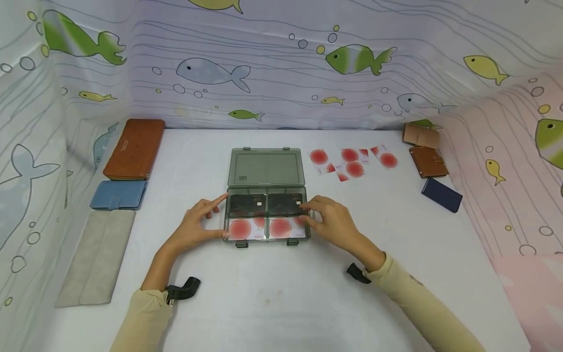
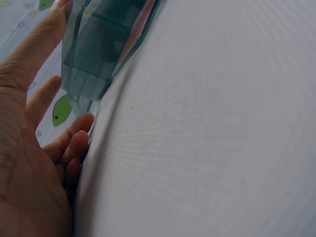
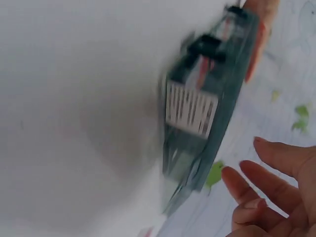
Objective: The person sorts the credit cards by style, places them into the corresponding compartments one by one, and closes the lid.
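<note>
A smoky grey plastic box (image 1: 266, 195) lies open at the middle of the white table (image 1: 281, 293), its lid (image 1: 266, 167) folded flat behind it. Two black VIP cards fill its back compartments and two white cards with red dots fill the front ones. My left hand (image 1: 211, 217) rests against the box's left end, fingers spread and fairly straight. In the left wrist view the thumb of this hand (image 2: 34, 148) touches the box (image 2: 94, 54). My right hand (image 1: 314, 215) is at the box's right end. In the blurred right wrist view, the loosely bent fingers of that hand (image 3: 266, 197) sit just off the box (image 3: 202, 108).
An orange long wallet (image 1: 134, 149), a blue wallet (image 1: 119, 194) and a grey pouch (image 1: 97, 256) line the left edge. Loose red-dot cards (image 1: 352, 161) lie behind the box to the right. Tan (image 1: 421, 135), brown (image 1: 428, 161) and navy (image 1: 442, 194) wallets sit far right. Fish-print curtains wall three sides.
</note>
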`<state>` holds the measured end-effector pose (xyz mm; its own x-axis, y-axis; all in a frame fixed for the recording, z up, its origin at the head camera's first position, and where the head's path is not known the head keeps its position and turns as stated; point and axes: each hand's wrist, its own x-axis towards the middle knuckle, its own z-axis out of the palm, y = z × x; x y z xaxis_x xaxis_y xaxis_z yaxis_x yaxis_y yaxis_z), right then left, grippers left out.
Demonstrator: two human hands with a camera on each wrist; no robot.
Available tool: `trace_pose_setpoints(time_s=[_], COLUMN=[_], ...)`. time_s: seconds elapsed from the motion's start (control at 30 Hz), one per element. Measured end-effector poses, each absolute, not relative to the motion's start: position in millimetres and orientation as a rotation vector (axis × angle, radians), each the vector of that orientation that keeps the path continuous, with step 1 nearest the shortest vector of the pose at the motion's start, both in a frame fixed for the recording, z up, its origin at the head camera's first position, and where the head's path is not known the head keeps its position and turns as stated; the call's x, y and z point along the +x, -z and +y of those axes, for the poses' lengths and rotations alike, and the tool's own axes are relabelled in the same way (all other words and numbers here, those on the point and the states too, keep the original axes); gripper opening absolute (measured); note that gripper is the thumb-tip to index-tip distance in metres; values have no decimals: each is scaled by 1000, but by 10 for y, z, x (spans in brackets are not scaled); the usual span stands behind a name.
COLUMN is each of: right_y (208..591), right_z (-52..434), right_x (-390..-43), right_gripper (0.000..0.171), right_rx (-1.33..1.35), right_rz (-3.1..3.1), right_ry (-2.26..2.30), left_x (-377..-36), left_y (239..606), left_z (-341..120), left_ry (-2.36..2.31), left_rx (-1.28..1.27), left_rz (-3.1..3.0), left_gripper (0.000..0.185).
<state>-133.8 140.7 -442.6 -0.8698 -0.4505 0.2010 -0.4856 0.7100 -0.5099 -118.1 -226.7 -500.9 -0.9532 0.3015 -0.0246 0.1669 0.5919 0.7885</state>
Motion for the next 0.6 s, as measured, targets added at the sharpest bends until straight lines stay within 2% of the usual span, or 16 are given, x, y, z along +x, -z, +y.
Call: trace_pose_setpoints(time_s=[0.17,0.4,0.6], right_y=[4533,4759,4804], right_z=[1603,1796,1770], right_x=[-1765,-2357,-2527], right_gripper=[30,54,65], right_rx=[435,-88,-173], right_rz=[-2842,-2953,-3088], right_ry=[-1093,-1088,-996], left_x=[-1184,-1180,-1183], left_y=[5025,5029,5034], left_z=[-2276,-2271,-2275], left_ry=[-1298,-1306,-1302], left_rx=[400,398,383], left_rz=[2673,2665,2659], left_gripper=[99,99,98])
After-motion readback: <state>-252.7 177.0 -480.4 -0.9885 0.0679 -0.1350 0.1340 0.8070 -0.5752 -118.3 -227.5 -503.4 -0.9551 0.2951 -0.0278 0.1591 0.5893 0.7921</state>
